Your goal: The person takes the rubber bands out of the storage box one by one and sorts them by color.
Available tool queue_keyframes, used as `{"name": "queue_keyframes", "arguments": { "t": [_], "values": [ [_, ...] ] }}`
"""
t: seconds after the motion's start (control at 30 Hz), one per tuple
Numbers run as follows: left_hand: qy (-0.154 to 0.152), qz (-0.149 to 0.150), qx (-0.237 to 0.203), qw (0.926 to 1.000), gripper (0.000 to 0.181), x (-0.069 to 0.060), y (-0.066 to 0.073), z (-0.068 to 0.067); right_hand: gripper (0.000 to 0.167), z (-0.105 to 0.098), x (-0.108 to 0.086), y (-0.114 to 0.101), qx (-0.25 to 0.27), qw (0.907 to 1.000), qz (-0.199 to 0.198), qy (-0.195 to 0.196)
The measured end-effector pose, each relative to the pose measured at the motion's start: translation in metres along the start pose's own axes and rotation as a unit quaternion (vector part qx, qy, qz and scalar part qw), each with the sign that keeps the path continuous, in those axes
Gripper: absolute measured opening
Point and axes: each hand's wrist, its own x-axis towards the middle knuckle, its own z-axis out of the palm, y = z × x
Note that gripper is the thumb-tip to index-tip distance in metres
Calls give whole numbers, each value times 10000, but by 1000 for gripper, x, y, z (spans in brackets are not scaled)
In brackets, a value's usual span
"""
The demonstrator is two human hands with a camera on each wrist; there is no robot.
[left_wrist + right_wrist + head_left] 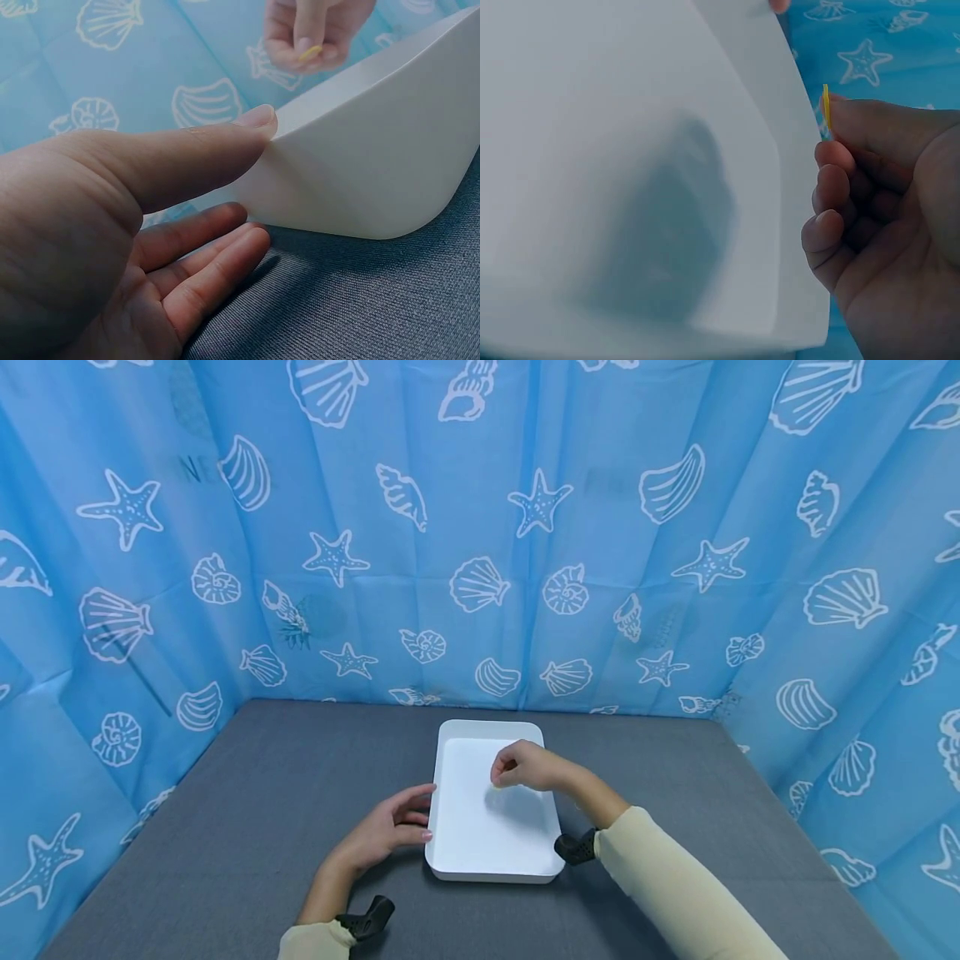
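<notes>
A white rectangular tray [491, 843] lies on the grey tabletop. Over its inside, my right hand [528, 766] pinches a small, thin yellow piece [826, 109] between thumb and forefinger; its kind is too small to tell. The other fingers of that hand curl in towards the palm in the right wrist view. At the tray's left side is my left hand [382, 831], its thumb touching the rim in the left wrist view. Its remaining fingers are loosely extended beside the tray's outer wall [360, 184].
Grey cloth [300, 777] covers the table around the tray. A blue curtain [480, 527] printed with white shells and starfish hangs behind the table and along both sides. Each wrist carries a black mount, one at the left wrist [367, 920] and one at the right wrist [576, 848].
</notes>
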Motion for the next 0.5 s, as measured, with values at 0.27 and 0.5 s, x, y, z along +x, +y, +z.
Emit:
{"name": "queue_keyframes", "arguments": {
  "t": [0.27, 0.5],
  "values": [
    [-45, -42, -43, 10000, 70, -1, 1, 1, 7, -12, -24, 14, 22, 9997, -160, 194],
    [11, -90, -22, 10000, 69, -2, 2, 1, 6, -14, -46, 28, -50, 9989, -192, 416]
  ]
}}
